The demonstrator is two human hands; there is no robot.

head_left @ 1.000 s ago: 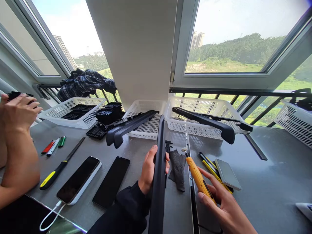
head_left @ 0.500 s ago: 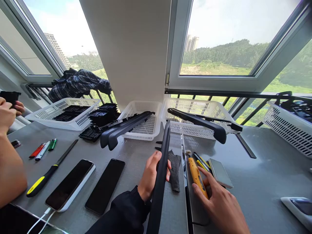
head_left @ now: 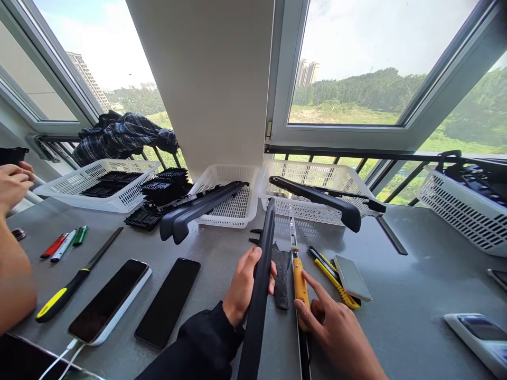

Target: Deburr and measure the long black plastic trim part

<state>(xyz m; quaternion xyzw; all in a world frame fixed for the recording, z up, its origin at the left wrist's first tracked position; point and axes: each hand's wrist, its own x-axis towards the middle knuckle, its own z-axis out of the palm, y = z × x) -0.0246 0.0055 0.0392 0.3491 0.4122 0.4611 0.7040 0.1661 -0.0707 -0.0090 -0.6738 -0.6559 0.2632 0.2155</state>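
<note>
My left hand (head_left: 244, 287) is wrapped round a long black plastic bar (head_left: 263, 269) that slants away from me. My right hand (head_left: 335, 330) grips a yellow rotary tool (head_left: 300, 282) from its right side, index finger and thumb against the body. A small round head (head_left: 294, 249) sits at the tool's far tip. Beneath the tool runs a narrow metal strip or gap in the table, partly hidden. A dark grey cloth (head_left: 282, 274) lies between the bar and the tool. Caliper jaws (head_left: 255, 236) poke out left of the bar. A yellow utility knife (head_left: 335, 277) is right of the tool, partly under a grey box (head_left: 352, 278).
White baskets (head_left: 253, 211) line the back, with black curved bars (head_left: 209, 206) resting on two of them. Black parts (head_left: 164, 190) are stacked at left. Two phones (head_left: 168, 301), a yellow-black file (head_left: 67, 295) and markers (head_left: 63, 245) lie left. Another person's arm (head_left: 13, 274) is at the left edge.
My right hand has drawn the yellow rotary tool left, away from the utility knife and closer to the black bar. My left hand keeps its hold on the bar. The view has shifted slightly.
</note>
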